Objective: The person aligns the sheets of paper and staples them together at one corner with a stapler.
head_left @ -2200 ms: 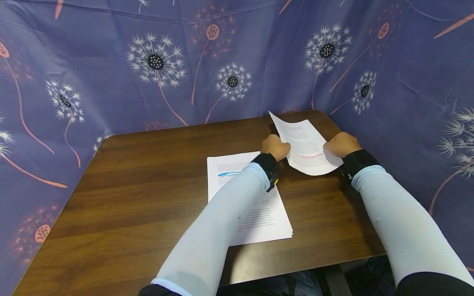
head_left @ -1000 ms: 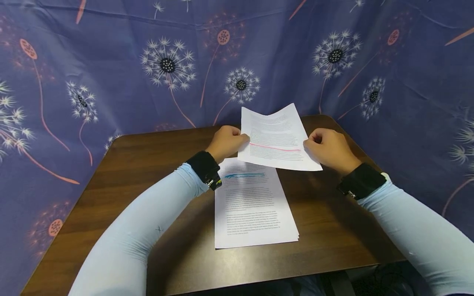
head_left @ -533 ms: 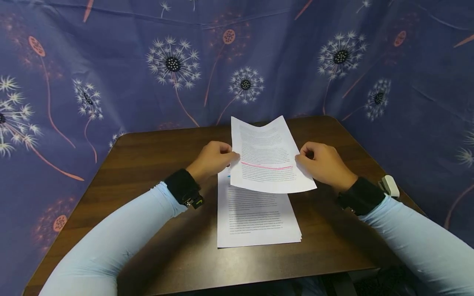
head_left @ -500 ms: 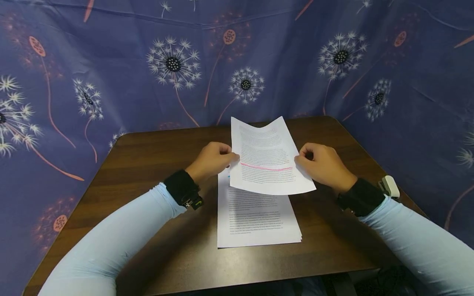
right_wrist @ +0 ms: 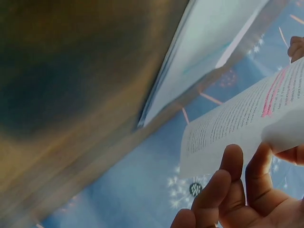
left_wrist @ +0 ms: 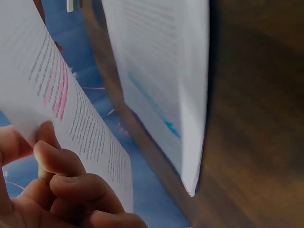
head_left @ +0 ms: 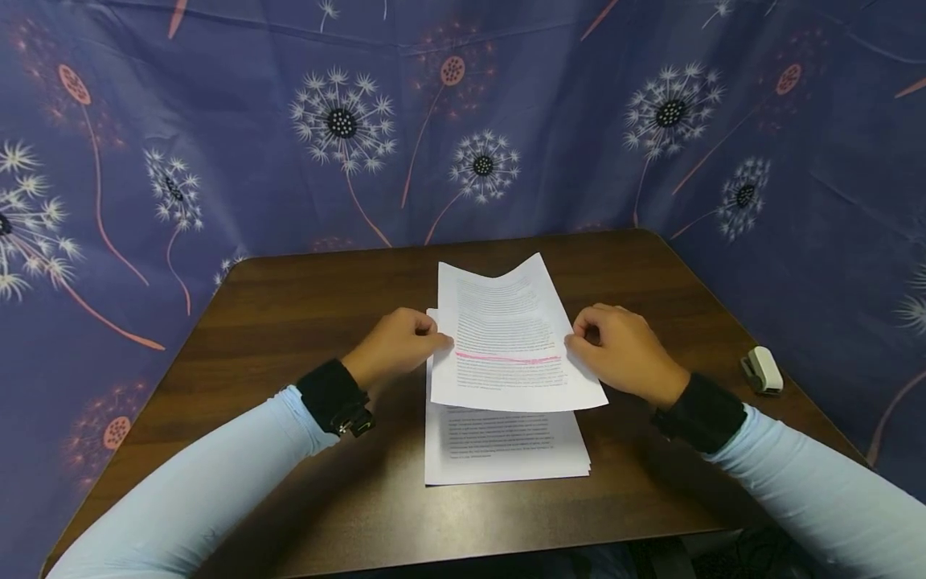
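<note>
A printed sheet of paper [head_left: 506, 330] with a pink highlighted line hangs above a paper stack [head_left: 506, 450], its far edge bowed. My left hand [head_left: 398, 346] pinches its left edge between thumb and fingers. At the opposite edge, my right hand [head_left: 622, 350] pinches it the same way. Most of the stack's top page is covered in the head view. In the left wrist view a blue highlighter mark [left_wrist: 152, 104] shows on that page, and the held sheet [left_wrist: 90, 118] stands apart from it. The right wrist view has my right fingers [right_wrist: 259, 175] at the sheet's edge.
A small white and grey object [head_left: 763, 370], perhaps a stapler, lies by the right edge of the brown wooden table [head_left: 325, 297]. Blue cloth [head_left: 550, 121] with dandelion prints hangs behind and at the sides. The table's front edge runs below the stack.
Both hands have brought the pink-marked sheet from the table's back right leftward, then down and nearer over the stack. The white and grey object at the right has come into fuller view.
</note>
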{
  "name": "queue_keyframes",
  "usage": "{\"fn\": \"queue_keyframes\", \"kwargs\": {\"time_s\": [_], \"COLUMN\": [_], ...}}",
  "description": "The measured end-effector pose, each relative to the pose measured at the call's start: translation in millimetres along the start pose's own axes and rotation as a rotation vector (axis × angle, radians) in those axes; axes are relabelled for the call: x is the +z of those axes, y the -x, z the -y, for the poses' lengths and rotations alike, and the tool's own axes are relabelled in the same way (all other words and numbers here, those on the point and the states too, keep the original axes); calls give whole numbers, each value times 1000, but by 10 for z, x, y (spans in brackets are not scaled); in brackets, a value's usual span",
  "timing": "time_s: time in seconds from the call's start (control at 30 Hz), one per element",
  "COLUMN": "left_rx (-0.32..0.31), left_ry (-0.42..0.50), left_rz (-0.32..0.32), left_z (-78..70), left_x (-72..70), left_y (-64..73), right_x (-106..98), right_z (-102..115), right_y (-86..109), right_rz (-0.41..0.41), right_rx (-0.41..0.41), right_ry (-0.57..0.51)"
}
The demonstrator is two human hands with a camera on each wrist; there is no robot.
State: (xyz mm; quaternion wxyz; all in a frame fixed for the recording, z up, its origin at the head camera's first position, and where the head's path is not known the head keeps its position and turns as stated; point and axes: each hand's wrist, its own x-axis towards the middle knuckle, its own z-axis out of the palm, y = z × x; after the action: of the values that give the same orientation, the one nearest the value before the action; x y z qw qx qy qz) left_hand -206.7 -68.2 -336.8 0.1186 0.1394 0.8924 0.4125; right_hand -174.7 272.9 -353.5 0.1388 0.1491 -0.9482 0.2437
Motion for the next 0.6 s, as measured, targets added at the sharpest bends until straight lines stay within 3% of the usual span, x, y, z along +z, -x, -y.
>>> {"fn": "queue_keyframes", "kwargs": {"time_s": [0.33,0.6], "left_rx": [-12,-12], "left_ry": [-50,-69], "left_rz": [98,117], "left_z": [234,345], "left_x": [70,113], "left_y": [226,298], "right_x": [158,269], "right_z": [121,142], "right_y": [146,223], "right_rz": [55,115], "right_rx": [-67,-35], "right_ry": [83,135]}}
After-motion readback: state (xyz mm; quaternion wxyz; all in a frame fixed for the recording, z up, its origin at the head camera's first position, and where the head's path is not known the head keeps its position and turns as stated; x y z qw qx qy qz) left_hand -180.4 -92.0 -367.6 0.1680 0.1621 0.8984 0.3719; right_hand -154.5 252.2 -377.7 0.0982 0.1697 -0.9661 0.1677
